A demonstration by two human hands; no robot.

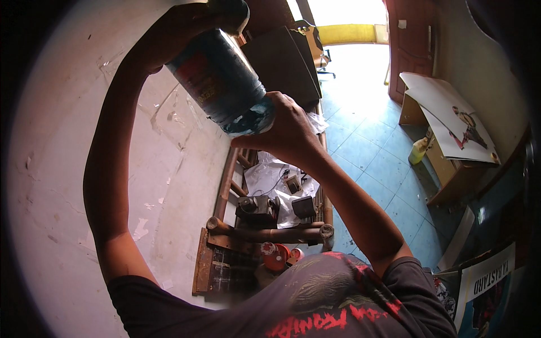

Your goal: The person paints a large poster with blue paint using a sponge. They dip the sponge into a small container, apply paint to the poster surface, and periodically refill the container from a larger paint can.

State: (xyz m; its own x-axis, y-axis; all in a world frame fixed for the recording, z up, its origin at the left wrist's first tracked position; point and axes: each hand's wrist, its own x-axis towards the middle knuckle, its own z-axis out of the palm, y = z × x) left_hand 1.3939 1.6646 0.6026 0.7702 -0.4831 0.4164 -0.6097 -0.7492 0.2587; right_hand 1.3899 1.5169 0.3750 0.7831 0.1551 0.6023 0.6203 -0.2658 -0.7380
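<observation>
A blue, paint-stained jar [217, 79] with a reddish label is held up in front of me, tilted so one end points to the upper left. My right hand [287, 127] wraps round its lower end, thumb underneath and fingers on the far side. At the upper end is my left hand [174, 36], raised high and in shadow. Its fingers are mostly dark, and their exact hold on the jar is hard to see. A dark rounded shape [234, 14] sits beside that hand at the top edge; I cannot make out what it is.
Below is a bamboo bench [270, 234] bearing crumpled white paper [262, 174] and a black device [256, 208]. Red containers [275, 256] stand near me. A pale wall [51, 169] rises at left. Rightward are a desk [451, 174], a bottle of yellow liquid [417, 151] and a door [410, 50].
</observation>
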